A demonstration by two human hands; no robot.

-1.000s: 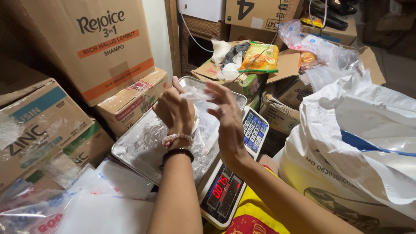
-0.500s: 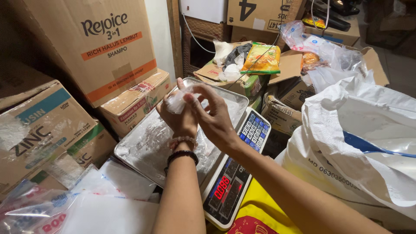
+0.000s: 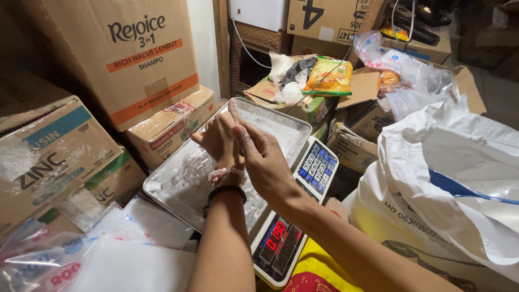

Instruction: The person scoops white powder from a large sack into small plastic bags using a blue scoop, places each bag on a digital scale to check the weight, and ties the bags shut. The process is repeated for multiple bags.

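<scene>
Under both hands (image 3: 240,143), powder-dusted steel tray (image 3: 178,181)

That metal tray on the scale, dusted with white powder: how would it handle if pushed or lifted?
The shallow rectangular metal tray looks thin, so probably light yet stiff. It overhangs the digital scale, so pressing one edge may tip it. The white powder film likely makes the surface slippery. Both hands, left and right, sit over it.

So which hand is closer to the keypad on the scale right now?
The right hand. It sits just left of the keypad, over the edge of the metal tray. The left hand is pressed against it on the far side, farther over the tray.
</scene>
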